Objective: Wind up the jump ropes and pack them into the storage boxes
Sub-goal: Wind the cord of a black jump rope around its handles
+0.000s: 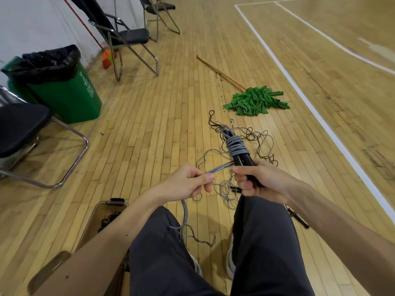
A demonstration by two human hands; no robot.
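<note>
We sat over a pale wooden plank floor [149,129]. A green plastic bin lined with a black bag [64,92] stood ahead on the left, with black-seated folding metal chairs [132,36] beside and behind it. A green cloth-strip mop with a wooden pole [256,101] lay ahead on the right, near a white court line [311,104]. A loose tangle of thin grey and black cords [259,142] lay on the floor just short of the mop, partly hidden behind our hands. A clear plastic storage box [100,214] stood beside our left leg, with our forearm crossing over it.

Our right hand [260,180] was clenched round the near end of a pair of black jump-rope handles [243,161], held above the floor in front of our knees. Their long axis pointed away from us, leaning slightly left, with grey rope [236,145] coiled round the far part. Our left hand [186,184] pinched a doubled strand of that rope, stretched taut leftward from the handles, and the slack fell between our legs.
</note>
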